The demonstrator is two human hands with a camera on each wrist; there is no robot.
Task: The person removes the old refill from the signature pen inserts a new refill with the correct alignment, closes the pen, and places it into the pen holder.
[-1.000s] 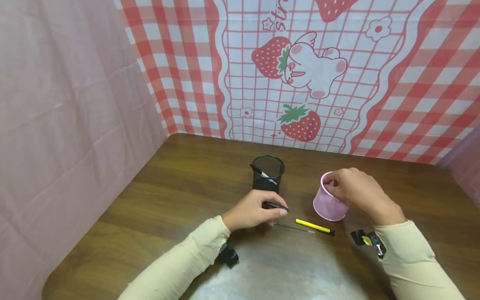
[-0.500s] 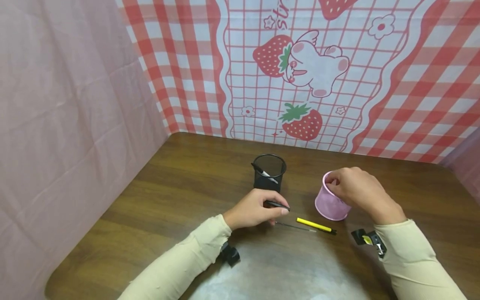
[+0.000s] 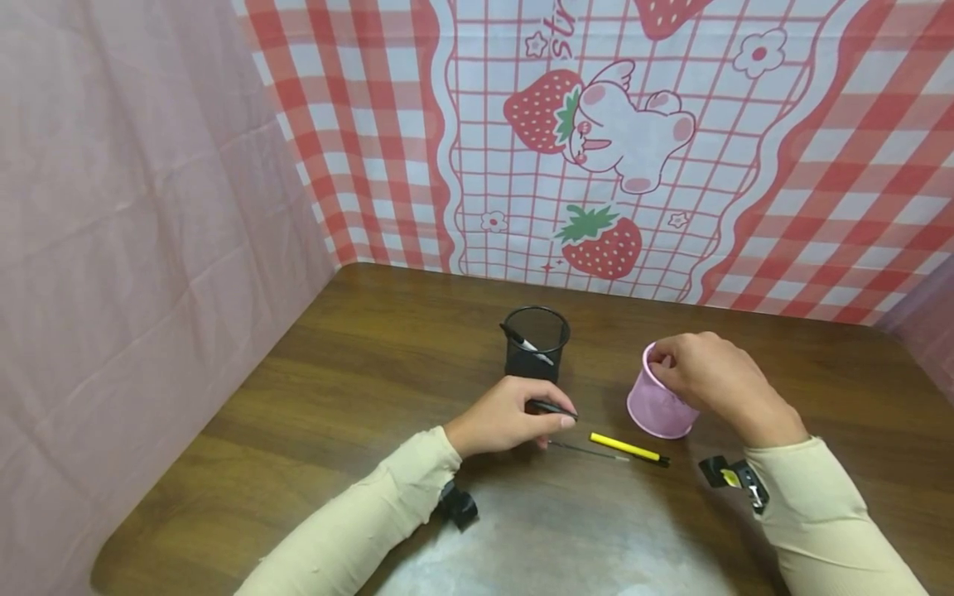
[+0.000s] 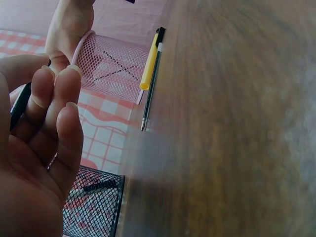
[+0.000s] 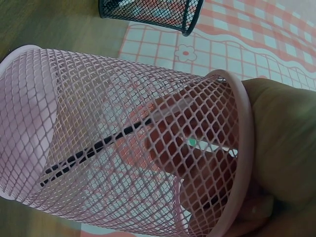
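Observation:
My left hand (image 3: 514,418) pinches a black pen (image 3: 550,407) between thumb and fingers above the table; the palm hides part of it in the left wrist view. My right hand (image 3: 711,385) reaches over the rim of a pink mesh pen cup (image 3: 661,411). In the right wrist view its curled fingers (image 5: 170,143) show through the mesh around the pale upper end of a dark pen refill (image 5: 106,140), tilted in the cup. A second dark line lies beside it. On the table lie a loose refill (image 3: 589,451) and a yellow pen barrel (image 3: 626,448).
A black mesh pen cup (image 3: 532,364) with a black-and-white pen (image 3: 527,343) leaning in it stands behind my left hand. Pink cloth (image 3: 149,248) hangs at the left, and a strawberry-print cloth (image 3: 477,174) hangs along the table's (image 3: 298,430) back edge.

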